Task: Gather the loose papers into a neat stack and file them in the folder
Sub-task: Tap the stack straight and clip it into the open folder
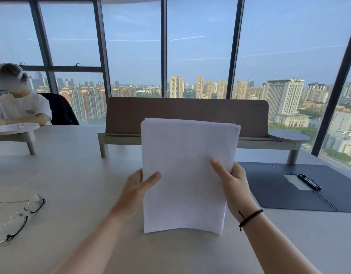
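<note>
Head view, both hands [187, 186] gripping upright paper stack [187, 171], open folder [301, 186] right, glasses [20, 216] left

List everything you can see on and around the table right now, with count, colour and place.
paper stack: one, white, held upright at centre, bottom edge at the table
folder: one, dark blue, lying open on the table at right
clip: one, black, inside the folder
glasses: one pair, dark thin frame, on the table at left
desk shelf: one, brown panel on a grey base, behind the papers
table: one, light grey
seated person: one, white shirt, far left
bracelet: one, black cord, on the right wrist
hands: two, left hand and right hand gripping the stack's side edges
</note>
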The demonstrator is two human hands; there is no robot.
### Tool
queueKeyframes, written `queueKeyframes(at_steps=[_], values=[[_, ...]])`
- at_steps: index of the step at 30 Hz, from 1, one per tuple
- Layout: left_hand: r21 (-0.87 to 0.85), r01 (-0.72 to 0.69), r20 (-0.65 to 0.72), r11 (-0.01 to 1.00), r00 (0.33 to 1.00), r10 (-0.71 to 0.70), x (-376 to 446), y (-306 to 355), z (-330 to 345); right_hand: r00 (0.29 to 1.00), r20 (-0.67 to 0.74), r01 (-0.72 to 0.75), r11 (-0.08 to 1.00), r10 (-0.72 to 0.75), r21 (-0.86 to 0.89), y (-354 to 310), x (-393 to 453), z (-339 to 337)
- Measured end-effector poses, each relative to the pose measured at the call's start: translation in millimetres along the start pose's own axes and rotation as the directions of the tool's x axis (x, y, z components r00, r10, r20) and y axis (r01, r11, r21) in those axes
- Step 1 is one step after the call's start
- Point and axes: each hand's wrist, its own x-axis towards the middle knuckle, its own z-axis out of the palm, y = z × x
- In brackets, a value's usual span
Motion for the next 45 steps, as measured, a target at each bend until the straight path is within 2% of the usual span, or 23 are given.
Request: queueKeyframes(at_steps=[4,8,10,13,16,26,39,45], values=[[-0.066,-0.021,0.090,0.998,0.996,0.027,15,38,-2,0.995,0.098,-0.018,0.997,0.011,0.072,-21,4,-1],[-0.174,-0.035,0.102,0.984,0.993,0.053,28,73,3,0.977,0.213,0.001,0.995,-0.022,0.096,-47,11,3],[-0.187,-0.042,0.131,0.981,0.989,0.067,31,86,4,0.964,0.263,0.014,0.993,-0.045,0.117,-56,14,4],[-0.194,-0.076,0.245,0.978,0.962,0.123,30,99,6,0.938,0.337,0.025,0.987,-0.078,0.160,-66,15,3],[-0.209,-0.077,0.275,0.975,0.952,0.134,28,99,8,0.916,0.388,0.038,0.984,-0.104,0.175,-70,15,3],[-0.280,-0.046,0.235,0.959,0.965,0.115,27,93,-4,0.921,0.384,0.006,0.987,-0.068,0.162,-71,10,8],[-0.266,-0.061,0.156,0.962,0.982,0.105,25,92,-7,0.928,0.371,-0.014,0.991,-0.037,0.134,-61,6,6],[-0.254,-0.065,0.175,0.965,0.978,0.112,21,91,-3,0.927,0.374,-0.026,0.984,-0.042,0.175,-57,6,2]])
